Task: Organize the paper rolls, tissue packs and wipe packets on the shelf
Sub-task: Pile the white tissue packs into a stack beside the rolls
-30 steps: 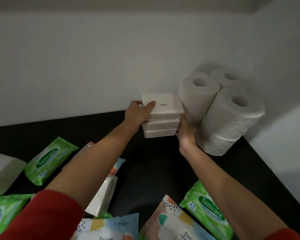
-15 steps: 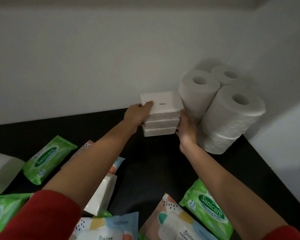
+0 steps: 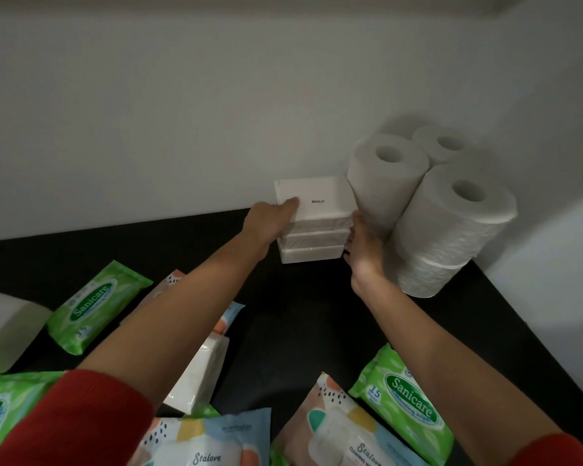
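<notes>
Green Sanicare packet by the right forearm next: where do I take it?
Pinch the green Sanicare packet at its far end, from above: it lies flat, and that end sits on bare shelf, while its left side meets the Stalove packet.

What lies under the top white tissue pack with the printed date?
Two more white plastic-wrapped tissue packs, on the black shelf. The left hand, gripping the top white tissue pack, and the right hand cover the stack's ends.

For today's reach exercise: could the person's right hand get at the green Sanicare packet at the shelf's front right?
Probably yes. The right hand only touches the tissue pack stack, and the green Sanicare packet lies beside that forearm with nothing on top; drawing back should reach it.
</notes>
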`<state>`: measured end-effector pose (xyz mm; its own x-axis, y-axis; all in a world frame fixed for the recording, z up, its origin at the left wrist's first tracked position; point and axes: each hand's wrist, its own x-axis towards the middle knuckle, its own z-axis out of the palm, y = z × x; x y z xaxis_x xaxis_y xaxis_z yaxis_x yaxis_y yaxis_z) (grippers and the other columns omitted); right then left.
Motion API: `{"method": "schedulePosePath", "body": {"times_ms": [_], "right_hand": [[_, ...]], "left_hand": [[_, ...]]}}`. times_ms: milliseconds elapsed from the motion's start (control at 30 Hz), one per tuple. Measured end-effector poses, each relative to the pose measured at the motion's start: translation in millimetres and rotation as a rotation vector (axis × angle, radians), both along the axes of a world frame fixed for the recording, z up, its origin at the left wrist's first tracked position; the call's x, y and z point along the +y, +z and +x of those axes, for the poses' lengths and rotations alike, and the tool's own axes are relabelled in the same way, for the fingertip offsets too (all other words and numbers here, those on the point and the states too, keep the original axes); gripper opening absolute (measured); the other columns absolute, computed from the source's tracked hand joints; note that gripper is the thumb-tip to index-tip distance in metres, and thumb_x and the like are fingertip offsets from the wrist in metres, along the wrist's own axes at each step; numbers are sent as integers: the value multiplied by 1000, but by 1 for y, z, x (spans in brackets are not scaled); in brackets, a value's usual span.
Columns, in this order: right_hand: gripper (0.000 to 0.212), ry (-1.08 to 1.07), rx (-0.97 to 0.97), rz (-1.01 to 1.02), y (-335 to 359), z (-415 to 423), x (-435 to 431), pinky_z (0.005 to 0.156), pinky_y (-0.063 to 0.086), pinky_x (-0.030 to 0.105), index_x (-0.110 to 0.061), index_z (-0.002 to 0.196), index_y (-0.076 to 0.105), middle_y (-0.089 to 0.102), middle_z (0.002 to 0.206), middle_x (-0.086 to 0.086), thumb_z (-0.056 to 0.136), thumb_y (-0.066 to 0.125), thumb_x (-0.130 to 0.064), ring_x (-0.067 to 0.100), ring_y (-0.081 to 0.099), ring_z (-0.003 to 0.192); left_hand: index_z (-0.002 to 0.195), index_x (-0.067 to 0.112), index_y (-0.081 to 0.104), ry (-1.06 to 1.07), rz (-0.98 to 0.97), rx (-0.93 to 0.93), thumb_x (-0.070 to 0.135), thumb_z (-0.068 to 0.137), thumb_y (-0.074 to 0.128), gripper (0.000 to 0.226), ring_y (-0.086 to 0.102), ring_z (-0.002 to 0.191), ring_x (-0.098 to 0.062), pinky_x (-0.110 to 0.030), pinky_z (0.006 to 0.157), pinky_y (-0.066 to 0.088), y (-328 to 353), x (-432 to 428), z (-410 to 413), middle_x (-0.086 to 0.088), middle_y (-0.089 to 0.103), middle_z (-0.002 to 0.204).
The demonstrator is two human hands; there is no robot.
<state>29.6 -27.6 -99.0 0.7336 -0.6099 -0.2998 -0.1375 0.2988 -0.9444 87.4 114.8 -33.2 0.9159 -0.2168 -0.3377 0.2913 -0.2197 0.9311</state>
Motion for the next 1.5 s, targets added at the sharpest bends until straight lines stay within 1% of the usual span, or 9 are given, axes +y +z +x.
{"method": "schedulePosePath", "body": {"times_ms": [400,633,900,1067,1167,1267,1333,1400,1500], "right_hand": [[41,51,33,-23,8,-3,0,91,44,30,-21,116,60,66,110,-1,93,45,-52,15,60,104],[54,53,55,46,8,-2,6,105,40,34,-23,130,54,61,123,-2,91,43,-58,14,56,113],[61,35,59,54,10,-3,7,105,38,35,-25,134,48,58,128,-3,86,47,-62,15,53,117],[77,47,79,45,8,-5,9,111,32,40,-26,139,44,53,135,-2,77,46,-71,16,49,124],[66,19,87,17,13,-13,12,110,31,36,-24,136,45,52,133,-6,85,43,-65,13,47,122],[49,-80,73,-14,14,-26,20,96,29,27,-21,136,41,45,114,-8,95,44,-48,8,39,106],[53,-130,103,-58,14,-37,32,92,30,29,-13,137,41,50,124,2,95,48,-44,15,44,110],[55,-130,126,-77,17,-45,48,92,30,30,-11,138,40,46,135,8,93,52,-41,22,45,121],[52,12,153,-75,20,-56,74,93,32,31,-16,137,42,46,128,3,93,54,-40,17,45,111]], "left_hand": [[123,0,53,-7,-121,101,31,89,64,47,60,103,-21,-33,93,49,3,3,0,-11,62,115],[125,11,53,-60,-270,241,37,92,58,42,56,114,-26,-42,104,43,0,4,-5,-11,60,123],[130,10,50,-68,-257,244,36,92,58,47,57,113,-25,-43,104,43,-1,5,-4,-11,60,123],[130,8,50,-82,-213,233,43,90,59,54,59,108,-23,-39,99,47,3,8,-8,-11,61,120],[131,6,48,-75,-161,205,50,90,55,60,57,98,-18,-29,85,48,9,14,-13,-6,60,108],[137,10,43,-76,9,124,56,87,54,69,49,117,-25,-34,99,42,7,30,-18,-10,50,131],[128,15,51,-91,111,31,55,87,54,57,50,118,-24,-34,99,43,5,46,-24,-8,50,130],[134,16,49,-73,204,-58,53,85,58,63,51,119,-22,-36,102,43,3,64,-29,-5,50,134],[134,20,49,-51,343,-153,44,84,65,57,53,112,-16,-33,100,42,6,90,-41,-2,54,129]]}}
